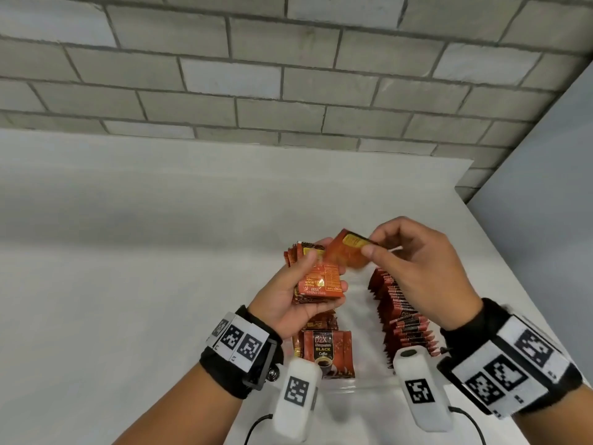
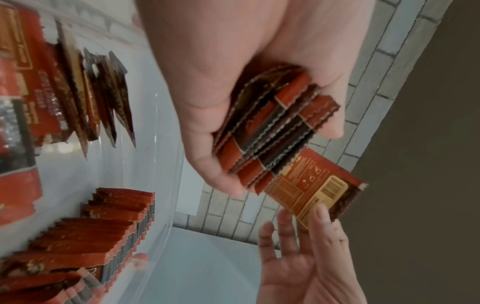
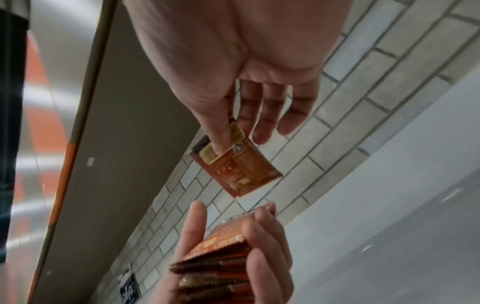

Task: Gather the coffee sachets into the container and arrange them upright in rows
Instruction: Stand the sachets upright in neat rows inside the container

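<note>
My left hand (image 1: 308,277) grips a stack of red coffee sachets (image 1: 319,284), thumb on top; the left wrist view shows the same stack of sachets (image 2: 272,127) edge-on in the left hand (image 2: 233,92). My right hand (image 1: 401,255) pinches a single sachet (image 1: 348,252) by its corner, just right of the stack and above the clear container (image 1: 353,388). In the right wrist view that single sachet (image 3: 241,166) hangs from thumb and forefinger of the right hand (image 3: 233,115). Inside the container, a long upright row of sachets (image 1: 401,319) stands at the right and a shorter row of sachets (image 1: 327,348) at the left.
The container sits on a white table (image 1: 128,252) near its right edge (image 1: 500,252). A grey brick wall (image 1: 288,75) stands behind. Cables (image 1: 253,428) trail from the wrist cameras at the near edge.
</note>
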Available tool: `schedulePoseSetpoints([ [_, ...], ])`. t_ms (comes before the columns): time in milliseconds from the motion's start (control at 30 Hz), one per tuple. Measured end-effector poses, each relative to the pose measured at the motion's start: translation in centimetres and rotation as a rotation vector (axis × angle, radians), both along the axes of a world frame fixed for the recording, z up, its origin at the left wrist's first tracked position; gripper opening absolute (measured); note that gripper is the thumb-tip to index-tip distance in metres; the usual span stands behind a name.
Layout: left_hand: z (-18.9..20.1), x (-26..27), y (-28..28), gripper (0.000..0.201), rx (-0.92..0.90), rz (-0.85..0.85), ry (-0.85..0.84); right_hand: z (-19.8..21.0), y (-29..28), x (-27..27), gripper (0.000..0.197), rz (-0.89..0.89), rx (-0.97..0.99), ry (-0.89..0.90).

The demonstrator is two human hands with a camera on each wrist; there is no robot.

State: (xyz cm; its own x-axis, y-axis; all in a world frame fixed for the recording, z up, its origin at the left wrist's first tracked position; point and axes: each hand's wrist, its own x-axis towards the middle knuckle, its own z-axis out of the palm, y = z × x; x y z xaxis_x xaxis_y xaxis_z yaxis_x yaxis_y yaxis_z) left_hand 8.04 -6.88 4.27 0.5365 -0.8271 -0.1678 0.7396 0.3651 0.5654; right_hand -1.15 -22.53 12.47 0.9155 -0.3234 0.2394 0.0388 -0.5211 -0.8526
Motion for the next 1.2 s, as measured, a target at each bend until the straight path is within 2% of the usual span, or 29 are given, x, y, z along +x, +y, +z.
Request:
schedulePoseSetpoints([
  [33,-0.2,0.0,0.0,0.081,-0.005,0.018,0.021,0.0,0.1,-0.1,0.013,-0.007,-0.048,-0.048],
  [100,-0.2,-0.1,0.0,0.077,-0.042,0.029,0.046,-0.5,0.5,-0.4,0.014,0.048,-0.196,-0.073],
  [200,0.1,-0.5,0.0,0.075,-0.077,0.041,0.045,-2.0,1.0,-0.6,0.015,0.207,-0.367,0.025],
  [300,0.2,-0.4,0.0,0.056,-0.026,0.046,0.006,-1.8,0.9,-0.7,0.026,0.278,-0.399,0.084],
  [367,0.4,-0.2,0.1,0.051,0.011,0.049,-0.027,-1.1,0.7,-0.5,0.031,0.218,-0.399,0.068],
  [467,0.7,-0.3,0.0,0.061,0.061,0.035,-0.142,0.3,0.1,0.6,0.028,0.115,-0.461,0.150],
  [567,1.1,-0.4,-0.4,0.064,0.107,0.047,-0.201,1.2,-0.1,2.0,0.026,0.197,-0.452,0.333],
  [633,1.3,-0.3,-0.5,0.060,0.131,0.088,-0.220,1.6,-0.5,2.7,0.023,0.227,-0.404,0.391],
  [767,1.4,1.1,0.7,0.027,0.206,0.274,-0.184,1.7,-2.3,3.2,0.012,0.176,-0.447,0.472],
  [900,1.0,2.5,2.7,0.028,0.220,0.363,-0.140,-0.2,-3.1,3.5,0.003,0.145,-0.675,0.645],
  [967,0.8,2.7,3.2,0.030,0.224,0.369,-0.142,-1.4,-3.1,4.0,0.007,0.145,-0.762,0.729],
  [1100,0.4,2.5,3.5,0.031,0.222,0.362,-0.145,-2.4,-3.3,5.5,0.010,0.126,-0.843,0.860],
  [1200,0.1,2.3,3.8,0.030,0.227,0.359,-0.137,-2.5,-3.7,6.4,0.010,0.116,-0.814,0.912],
])
